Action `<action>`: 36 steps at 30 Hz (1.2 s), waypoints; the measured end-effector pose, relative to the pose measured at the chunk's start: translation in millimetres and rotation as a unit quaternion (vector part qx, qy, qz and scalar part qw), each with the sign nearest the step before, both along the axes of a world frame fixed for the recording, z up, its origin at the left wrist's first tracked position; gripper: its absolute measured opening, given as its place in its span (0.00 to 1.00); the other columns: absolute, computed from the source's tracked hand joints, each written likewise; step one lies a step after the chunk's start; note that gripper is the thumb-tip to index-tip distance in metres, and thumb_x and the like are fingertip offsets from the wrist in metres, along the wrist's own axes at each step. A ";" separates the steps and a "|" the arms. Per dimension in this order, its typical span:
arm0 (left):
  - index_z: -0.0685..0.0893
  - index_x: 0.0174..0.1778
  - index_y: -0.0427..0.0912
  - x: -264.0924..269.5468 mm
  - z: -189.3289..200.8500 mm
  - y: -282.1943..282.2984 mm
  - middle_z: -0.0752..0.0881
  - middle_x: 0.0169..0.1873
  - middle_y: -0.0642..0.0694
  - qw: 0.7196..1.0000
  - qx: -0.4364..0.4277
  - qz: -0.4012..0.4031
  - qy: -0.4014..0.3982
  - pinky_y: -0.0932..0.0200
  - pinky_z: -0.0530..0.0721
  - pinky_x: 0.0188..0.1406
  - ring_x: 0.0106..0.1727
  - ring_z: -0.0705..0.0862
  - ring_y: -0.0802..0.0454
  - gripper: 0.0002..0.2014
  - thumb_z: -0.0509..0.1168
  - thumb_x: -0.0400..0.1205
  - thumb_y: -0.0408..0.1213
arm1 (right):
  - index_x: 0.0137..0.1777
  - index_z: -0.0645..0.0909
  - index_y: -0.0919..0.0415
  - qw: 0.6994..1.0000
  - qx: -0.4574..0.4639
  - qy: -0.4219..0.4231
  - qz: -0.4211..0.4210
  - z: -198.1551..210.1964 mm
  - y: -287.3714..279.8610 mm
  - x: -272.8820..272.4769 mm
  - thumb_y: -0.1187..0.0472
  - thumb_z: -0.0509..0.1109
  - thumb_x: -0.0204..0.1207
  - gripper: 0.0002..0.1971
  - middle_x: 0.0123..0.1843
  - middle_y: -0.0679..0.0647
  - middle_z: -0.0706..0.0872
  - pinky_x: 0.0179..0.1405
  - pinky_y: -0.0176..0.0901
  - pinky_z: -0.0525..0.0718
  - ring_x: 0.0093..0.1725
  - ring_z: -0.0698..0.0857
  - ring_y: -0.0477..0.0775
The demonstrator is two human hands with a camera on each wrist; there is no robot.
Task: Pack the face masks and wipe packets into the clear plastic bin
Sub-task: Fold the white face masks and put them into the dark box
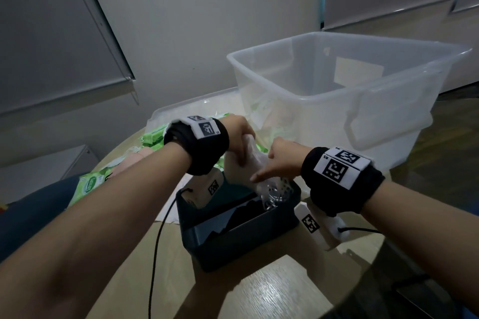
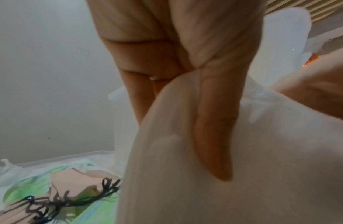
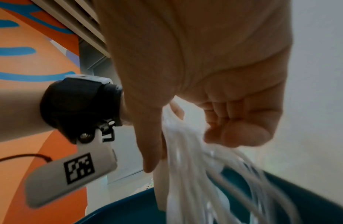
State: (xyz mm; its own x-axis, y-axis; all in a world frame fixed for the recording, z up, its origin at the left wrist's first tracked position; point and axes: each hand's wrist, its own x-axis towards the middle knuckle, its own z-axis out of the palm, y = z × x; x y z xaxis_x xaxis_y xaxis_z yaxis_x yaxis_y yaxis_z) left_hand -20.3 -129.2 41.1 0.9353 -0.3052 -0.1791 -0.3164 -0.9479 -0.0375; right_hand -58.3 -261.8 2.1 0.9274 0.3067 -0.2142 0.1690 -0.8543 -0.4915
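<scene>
A stack of pale face masks (image 1: pixel 248 160) stands upright in a small dark teal box (image 1: pixel 233 238). My left hand (image 1: pixel 242 155) grips the top of the stack from above, thumb (image 2: pixel 214 136) pressed on the mask fabric (image 2: pixel 253 174). From the right, my right hand (image 1: pixel 261 173) pinches the stack's edge, and the white ear loops (image 3: pixel 195 174) hang from its curled fingers into the teal box (image 3: pixel 301 209). The clear plastic bin (image 1: pixel 311 97) stands behind, to the right, with pale and green items showing faintly through its wall. Green wipe packets (image 1: pixel 85 186) lie to the left.
More green packets and beige masks with black loops (image 2: pixel 74 178) lie on a clear lid (image 1: pixel 166 111) at the left. A black cable (image 1: pixel 155 248) crosses the wooden table (image 1: pixel 272 290). A white wall rises behind the table.
</scene>
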 end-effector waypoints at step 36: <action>0.82 0.51 0.37 13.9 -53.8 -39.9 0.81 0.50 0.42 0.997 0.037 -0.035 0.062 0.61 0.74 0.48 0.52 0.79 0.47 0.14 0.75 0.71 0.33 | 0.25 0.69 0.58 0.989 -0.141 -0.049 -0.005 3.7 -8.8 -13.6 0.51 0.74 0.70 0.21 0.25 0.51 0.72 0.21 0.38 0.66 0.27 0.74 0.50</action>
State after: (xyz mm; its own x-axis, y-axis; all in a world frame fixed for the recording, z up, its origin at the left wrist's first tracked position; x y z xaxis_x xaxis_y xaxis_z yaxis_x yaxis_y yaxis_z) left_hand -6.4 -169.1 -12.6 0.8818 -0.3499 -0.3161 -0.3878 -0.9195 -0.0641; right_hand -71.9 -270.7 5.8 0.9506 0.2380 -0.1994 0.1942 -0.9569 -0.2161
